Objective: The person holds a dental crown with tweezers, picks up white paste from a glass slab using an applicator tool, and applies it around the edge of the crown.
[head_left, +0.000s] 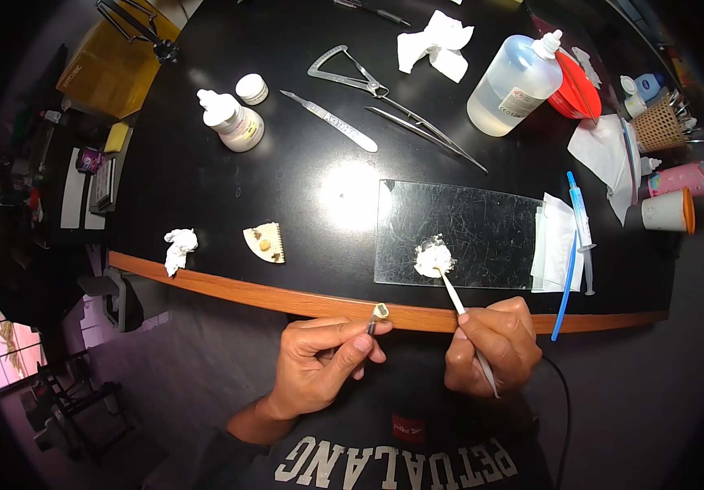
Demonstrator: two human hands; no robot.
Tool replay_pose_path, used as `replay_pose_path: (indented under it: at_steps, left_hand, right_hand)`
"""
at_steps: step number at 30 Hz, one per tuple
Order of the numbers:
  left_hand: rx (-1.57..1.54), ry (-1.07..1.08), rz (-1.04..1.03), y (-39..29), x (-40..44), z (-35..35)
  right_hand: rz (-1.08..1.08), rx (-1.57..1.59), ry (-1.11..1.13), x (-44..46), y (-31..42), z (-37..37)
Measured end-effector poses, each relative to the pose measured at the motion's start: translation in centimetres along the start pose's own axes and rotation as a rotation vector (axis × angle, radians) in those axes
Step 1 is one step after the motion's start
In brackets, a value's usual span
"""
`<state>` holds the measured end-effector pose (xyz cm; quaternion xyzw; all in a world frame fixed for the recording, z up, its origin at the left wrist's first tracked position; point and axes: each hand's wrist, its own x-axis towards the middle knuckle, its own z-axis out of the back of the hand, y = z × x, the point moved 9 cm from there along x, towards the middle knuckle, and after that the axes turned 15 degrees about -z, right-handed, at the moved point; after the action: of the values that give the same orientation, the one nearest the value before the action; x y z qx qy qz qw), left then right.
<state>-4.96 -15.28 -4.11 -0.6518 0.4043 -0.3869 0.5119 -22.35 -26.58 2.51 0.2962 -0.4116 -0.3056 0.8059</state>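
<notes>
Thumb and fingers of my left hand (319,359) pinch a dark thin stem topped by a small pale hollow piece (380,310), which looks like a dental crown. It is held just over the table's wooden edge. My right hand (495,347) grips a slim white spatula (452,292) like a pen. The spatula's tip touches a mound of white paste (431,258) on a scratched glass slab (483,216). The paste is smeared at its borders. Folded white paper (559,245) lies at the slab's right end.
Farther back are a scalpel (331,121), tweezers (427,135), a caliper (348,73), a dropper bottle (232,122) and a large clear bottle (511,90). A blue-tipped syringe (581,216) and blue stick (564,294) lie right. Crumpled tissue (179,249) and a stained beige piece (265,243) sit left.
</notes>
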Motion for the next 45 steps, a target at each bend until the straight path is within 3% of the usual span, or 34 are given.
replay_pose_path:
  at_steps: [25,35,45]
  left_hand:
    - [-0.019,0.035,-0.040,-0.4,0.2,-0.1]
    - [0.050,0.020,-0.044,-0.1,0.0,0.1]
    - [0.075,0.015,-0.078,0.1,-0.1,0.1]
  right_hand:
    - [0.020,-0.048,-0.012,0.0,0.3,0.0]
    - [-0.101,0.446,0.032,-0.1,-0.8,0.5]
    - [0.023,0.419,0.094,-0.2,0.1,0.1]
